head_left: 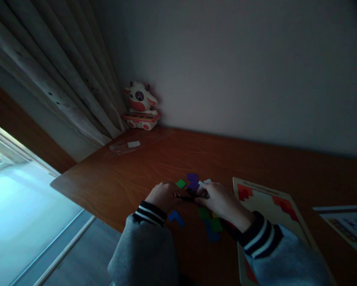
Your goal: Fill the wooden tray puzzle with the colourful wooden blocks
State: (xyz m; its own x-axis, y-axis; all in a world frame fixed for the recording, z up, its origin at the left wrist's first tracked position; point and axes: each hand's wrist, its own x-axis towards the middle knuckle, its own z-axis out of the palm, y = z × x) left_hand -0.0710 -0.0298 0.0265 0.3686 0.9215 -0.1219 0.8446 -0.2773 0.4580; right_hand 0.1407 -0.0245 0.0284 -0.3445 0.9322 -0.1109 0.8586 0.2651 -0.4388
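Note:
My left hand is closed, its fingertips at the left end of a dark flat piece. At the right end of that piece, my right hand pinches it with thumb and fingers. Its exact shape is lost in shadow. Just beyond the hands lie a green square and a purple puzzle piece, with white bits partly behind my right fingers. A blue angled piece rests near my left wrist. Green pieces overlap a blue piece below my right hand.
A pale puzzle board with red and orange pieces lies under my right forearm. Further right is a printed sheet. A cow toy with a keyboard stands at the back left corner, near clear plastic with a white label. Curtains hang left.

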